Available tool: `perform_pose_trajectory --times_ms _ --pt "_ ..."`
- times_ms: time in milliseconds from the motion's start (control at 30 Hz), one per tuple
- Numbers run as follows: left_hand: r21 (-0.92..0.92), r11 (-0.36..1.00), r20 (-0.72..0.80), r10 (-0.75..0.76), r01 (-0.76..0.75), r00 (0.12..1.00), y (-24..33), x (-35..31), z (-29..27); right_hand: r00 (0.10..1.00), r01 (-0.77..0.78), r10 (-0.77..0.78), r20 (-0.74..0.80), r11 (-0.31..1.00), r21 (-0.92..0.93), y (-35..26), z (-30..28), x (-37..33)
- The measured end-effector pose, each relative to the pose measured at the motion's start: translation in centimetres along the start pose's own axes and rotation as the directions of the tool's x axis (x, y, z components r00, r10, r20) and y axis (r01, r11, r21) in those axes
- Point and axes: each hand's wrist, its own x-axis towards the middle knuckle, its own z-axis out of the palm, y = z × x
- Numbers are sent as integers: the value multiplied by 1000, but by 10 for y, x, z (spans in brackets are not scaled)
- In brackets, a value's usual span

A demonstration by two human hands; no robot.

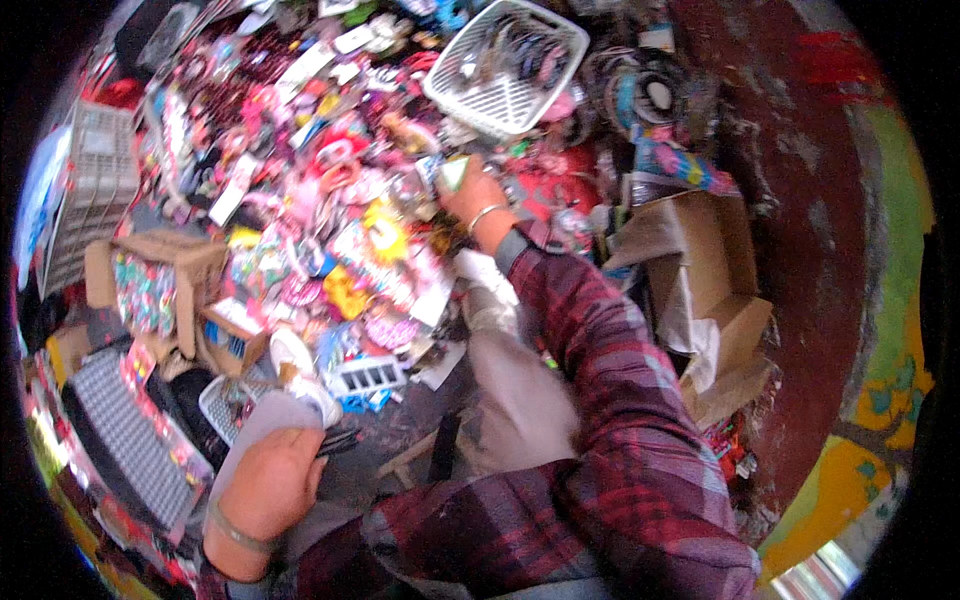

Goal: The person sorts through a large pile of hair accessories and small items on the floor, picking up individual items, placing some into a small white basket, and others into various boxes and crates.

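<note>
My right hand (473,200), with a bracelet at the wrist, reaches forward over a pile of small, colourful hair accessories (300,200). Its fingers close on a small white-and-green packet (454,174); blur hides what exactly it is. Just beyond the hand stands a white plastic basket (505,112) with several dark-looking items in it. My left hand (268,485) lies over my left knee, thumb apart, with nothing seen in it; its fingertips are hidden. Yellow scrunchie-like pieces (385,232) and a red piece (338,152) lie in the pile left of my right hand.
An open cardboard box (720,260) with white lining stands to the right. On the left are a box of colourful beads or small pieces (147,290), a grey crate (95,190) and a dark grid-patterned basket (125,435). A white tray (368,376) lies near my left shoe (298,372).
</note>
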Motion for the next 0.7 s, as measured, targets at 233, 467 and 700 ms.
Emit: perform_pose_trajectory --times_ms 233,467,700 --pt "-11 1000 -41 4 -5 999 10 -7 -5 972 -146 -124 202 360 922 58 -89 -28" --pt "3 1000 -38 3 -3 999 8 -9 -7 794 594 314 -520 -224 772 168 -238 -19" --pt "1 1000 -32 -15 15 999 4 -10 -6 959 221 120 -257 256 941 167 -153 -16"
